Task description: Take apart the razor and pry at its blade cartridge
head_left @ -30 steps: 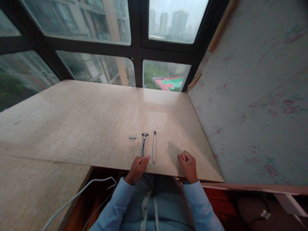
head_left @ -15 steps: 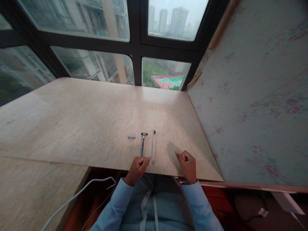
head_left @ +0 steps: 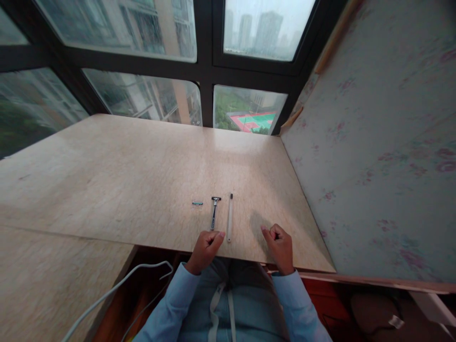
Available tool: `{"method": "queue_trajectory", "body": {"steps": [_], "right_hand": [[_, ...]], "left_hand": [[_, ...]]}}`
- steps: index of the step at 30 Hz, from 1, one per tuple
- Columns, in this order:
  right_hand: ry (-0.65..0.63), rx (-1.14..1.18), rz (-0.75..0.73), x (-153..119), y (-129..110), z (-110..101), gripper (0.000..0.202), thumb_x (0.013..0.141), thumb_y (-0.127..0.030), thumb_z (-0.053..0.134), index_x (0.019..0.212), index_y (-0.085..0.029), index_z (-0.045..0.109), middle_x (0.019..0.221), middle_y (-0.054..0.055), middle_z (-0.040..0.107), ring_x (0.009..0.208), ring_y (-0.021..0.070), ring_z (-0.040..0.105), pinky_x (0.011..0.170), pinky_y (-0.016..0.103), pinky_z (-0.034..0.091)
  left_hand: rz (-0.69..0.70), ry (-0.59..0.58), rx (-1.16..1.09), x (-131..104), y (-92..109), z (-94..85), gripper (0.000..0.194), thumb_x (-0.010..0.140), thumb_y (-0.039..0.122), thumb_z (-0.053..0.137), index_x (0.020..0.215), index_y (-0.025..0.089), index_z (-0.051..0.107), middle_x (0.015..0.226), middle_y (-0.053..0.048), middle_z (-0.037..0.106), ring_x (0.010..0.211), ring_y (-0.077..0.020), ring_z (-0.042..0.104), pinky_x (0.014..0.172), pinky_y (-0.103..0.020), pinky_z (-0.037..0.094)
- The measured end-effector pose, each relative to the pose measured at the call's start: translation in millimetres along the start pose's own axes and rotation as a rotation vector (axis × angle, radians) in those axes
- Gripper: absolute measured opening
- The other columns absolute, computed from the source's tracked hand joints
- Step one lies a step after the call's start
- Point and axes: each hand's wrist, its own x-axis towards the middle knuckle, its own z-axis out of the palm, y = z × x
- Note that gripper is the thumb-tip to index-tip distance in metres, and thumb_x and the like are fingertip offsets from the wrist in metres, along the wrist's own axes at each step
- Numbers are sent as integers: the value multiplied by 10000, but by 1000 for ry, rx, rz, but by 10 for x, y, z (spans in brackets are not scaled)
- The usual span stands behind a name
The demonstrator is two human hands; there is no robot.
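On the pale marbled tabletop [head_left: 142, 175] lie three small objects in a row. A small razor blade cartridge [head_left: 197, 203] is leftmost, a dark and silver razor [head_left: 213, 213] is in the middle with its head away from me, and a slim white toothbrush [head_left: 230, 218] with a dark head is to its right. My left hand [head_left: 205, 249] is curled closed at the near edge, just below the razor's handle, with nothing visible in it. Curled in a loose fist, my right hand [head_left: 280, 244] is right of the toothbrush, also holding nothing visible.
Dark-framed windows [head_left: 206, 71] stand behind the table. A floral-papered wall [head_left: 384, 156] bounds the right side. A white cable [head_left: 114, 287] loops below the near edge at left, and a red drawer or cabinet front [head_left: 318, 297] is below at right.
The camera view has shifted slightly, so everything sits a little further right. Both hands keep their closed pose, and the three objects lie as before.
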Motion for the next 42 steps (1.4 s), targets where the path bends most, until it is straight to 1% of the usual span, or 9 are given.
{"method": "queue_trajectory", "body": {"steps": [5, 9, 13, 17, 25, 28, 31, 37, 42], "right_hand": [[-8, 6, -5, -4, 29, 3, 449, 849, -421, 589, 554, -243, 301, 520, -86, 265, 473, 100, 300, 477, 239, 268], [-19, 6, -6, -5, 28, -1, 449, 850, -421, 590, 556, -242, 302, 525, -84, 269, 477, 101, 302, 483, 243, 265], [-19, 10, -3, -2, 20, -2, 452, 850, -421, 593, 555, -241, 303, 526, -84, 268, 481, 101, 304, 488, 244, 268], [-20, 23, 11, -4, 30, -4, 450, 851, -419, 594, 556, -240, 306, 524, -84, 273, 481, 102, 308, 486, 243, 268], [-29, 58, 11, -9, -12, -27, 453, 854, -416, 593, 550, -240, 306, 519, -80, 279, 478, 102, 308, 480, 244, 274], [-23, 74, 12, -15, -31, -32, 457, 853, -403, 600, 547, -239, 302, 516, -80, 279, 477, 100, 302, 474, 243, 268], [-21, 84, 13, -19, -32, -31, 457, 852, -403, 601, 546, -238, 304, 515, -81, 280, 477, 100, 302, 477, 244, 270], [-21, 84, 6, -14, -21, -22, 454, 859, -411, 589, 546, -237, 311, 515, -80, 283, 476, 101, 313, 483, 245, 269], [-28, 69, 4, -22, -13, -24, 460, 862, -408, 590, 548, -239, 299, 506, -82, 279, 469, 100, 310, 482, 245, 268]], "left_hand": [[-102, 194, 44, 48, 22, -97, 439, 854, 451, 476, 539, 224, 271, 535, 53, 238, 505, -99, 278, 505, -259, 239], [-124, 404, 319, 218, 99, -228, 387, 860, 427, 488, 562, 213, 365, 531, 43, 359, 523, -116, 394, 552, -254, 300], [-270, 284, 735, 433, 229, -239, 313, 850, 496, 579, 883, 193, 651, 618, -4, 590, 612, -188, 577, 586, -274, 345], [-337, 201, 983, 569, 294, -144, 410, 870, 515, 574, 1086, 187, 693, 903, -116, 733, 860, -289, 684, 658, -315, 424], [-351, 226, 975, 611, 222, -106, 286, 863, 403, 550, 872, 172, 719, 861, -150, 721, 793, -292, 667, 616, -314, 365], [-276, 357, 839, 575, 267, -112, 210, 812, 367, 580, 745, 182, 654, 663, -59, 646, 637, -207, 590, 579, -284, 309], [-145, 398, 445, 523, 340, -116, 212, 788, 342, 569, 644, 188, 556, 561, 14, 524, 558, -138, 492, 563, -257, 312], [-248, 96, -426, 484, 324, -67, 263, 791, 413, 508, 669, 180, 514, 581, 9, 551, 453, -105, 458, 440, -237, 329], [-336, -1, -685, 512, 205, 36, 246, 734, 401, 535, 789, 161, 550, 575, 6, 570, 491, -125, 550, 454, -230, 408]]}}
